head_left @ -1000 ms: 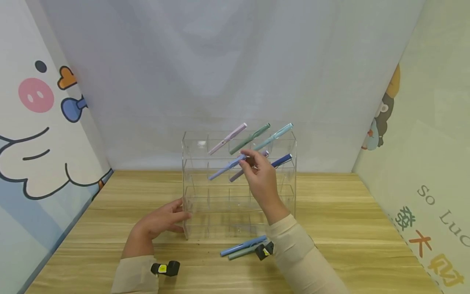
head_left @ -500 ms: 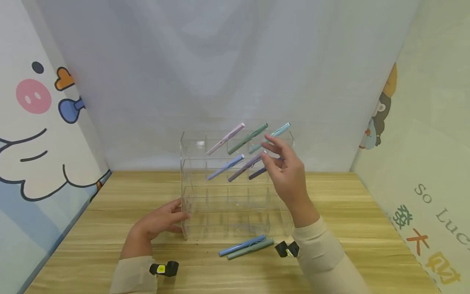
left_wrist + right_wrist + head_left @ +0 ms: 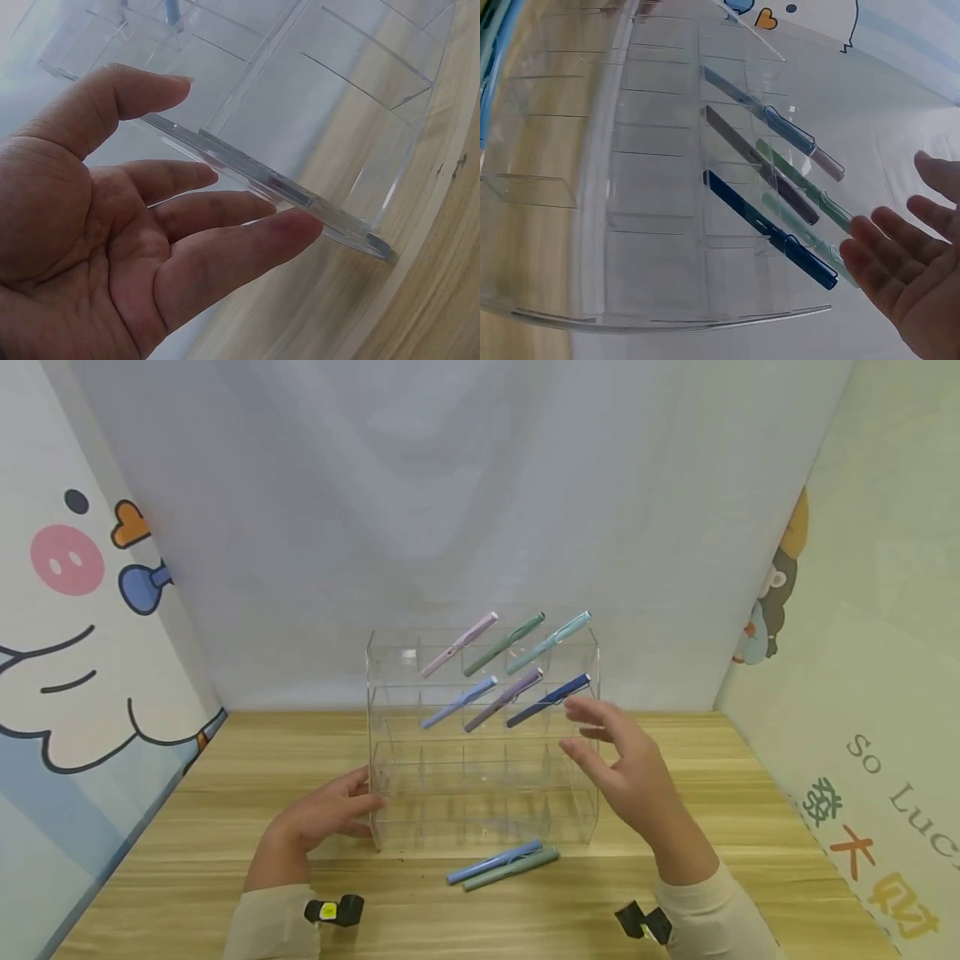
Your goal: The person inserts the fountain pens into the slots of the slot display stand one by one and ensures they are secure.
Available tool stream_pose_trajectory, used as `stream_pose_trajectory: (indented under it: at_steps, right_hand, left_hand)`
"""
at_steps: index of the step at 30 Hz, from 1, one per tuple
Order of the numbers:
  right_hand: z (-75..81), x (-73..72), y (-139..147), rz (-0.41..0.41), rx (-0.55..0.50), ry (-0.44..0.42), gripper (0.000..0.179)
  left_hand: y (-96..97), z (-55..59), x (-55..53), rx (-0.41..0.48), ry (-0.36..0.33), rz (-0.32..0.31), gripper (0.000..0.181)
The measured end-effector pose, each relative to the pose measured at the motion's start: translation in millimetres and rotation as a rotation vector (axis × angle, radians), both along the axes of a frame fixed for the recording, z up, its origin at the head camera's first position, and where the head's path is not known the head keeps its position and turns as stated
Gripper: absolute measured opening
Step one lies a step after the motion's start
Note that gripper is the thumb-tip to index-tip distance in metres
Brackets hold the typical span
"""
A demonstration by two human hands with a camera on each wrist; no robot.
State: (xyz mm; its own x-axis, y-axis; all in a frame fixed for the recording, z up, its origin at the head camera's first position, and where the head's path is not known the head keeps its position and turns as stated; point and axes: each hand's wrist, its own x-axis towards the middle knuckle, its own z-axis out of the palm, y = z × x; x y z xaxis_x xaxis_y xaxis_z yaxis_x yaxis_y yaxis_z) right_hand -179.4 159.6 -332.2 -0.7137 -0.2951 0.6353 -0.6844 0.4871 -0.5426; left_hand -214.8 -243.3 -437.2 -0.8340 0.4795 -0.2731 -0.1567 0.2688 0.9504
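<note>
A clear acrylic pen stand (image 3: 483, 777) with stepped tiers stands on the table. My left hand (image 3: 333, 810) holds its left side panel, thumb on the inner side and fingers against the outside, as the left wrist view shows. The top tier bears a pink pen (image 3: 459, 645), a green pen (image 3: 504, 644) and a turquoise pen (image 3: 550, 643). Slanting on the tier below are a light blue pen (image 3: 459, 702), a purple pen (image 3: 503, 700) and a dark blue pen (image 3: 769, 229). My right hand (image 3: 626, 764) is empty, fingers spread, just right of the dark blue pen.
In front of the stand, a blue pen (image 3: 493, 862) and a grey-green pen (image 3: 512, 869) lie side by side on the wooden table (image 3: 420, 927). A white curtain (image 3: 480, 510) hangs behind, with printed panels at left and right.
My right hand has drawn away from the light blue pen on the second tier, moving right and down past the dark blue pen, its fingers spreading. My left hand has stayed at the stand's side.
</note>
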Motion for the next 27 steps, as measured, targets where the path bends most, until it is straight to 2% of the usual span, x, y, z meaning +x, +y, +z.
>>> stream_pose_trajectory:
  at_steps: [4, 11, 14, 19, 23, 27]
  right_hand:
    - [-16.0, 13.5, 2.1, 0.011, 0.205, -0.156, 0.037]
    - [-41.7, 24.4, -3.6, 0.075, 0.683, -0.454, 0.039]
    - [-53.6, 24.6, -8.6, 0.088, 0.774, -0.538, 0.040]
    - [-72.5, 23.1, -16.0, 0.045, 0.822, -0.526, 0.037]
    - [-82.6, 22.1, -19.8, 0.034, 0.847, -0.459, 0.028]
    - [-87.6, 22.9, -22.1, 0.014, 0.865, -0.412, 0.026]
  left_hand:
    - [0.1, -0.8, 0.0, 0.002, -0.001, 0.000, 0.080]
    - [0.2, -1.7, -0.8, -0.006, 0.004, -0.002, 0.078]
    - [0.4, -0.7, -1.0, -0.009, 0.012, -0.003, 0.079]
    - [0.6, 0.6, -0.2, -0.015, 0.008, -0.002, 0.079]
    - [0.7, 0.9, 0.2, -0.015, 0.006, 0.003, 0.079]
    - [0.5, 0.5, -0.3, -0.017, 0.012, 0.004, 0.078]
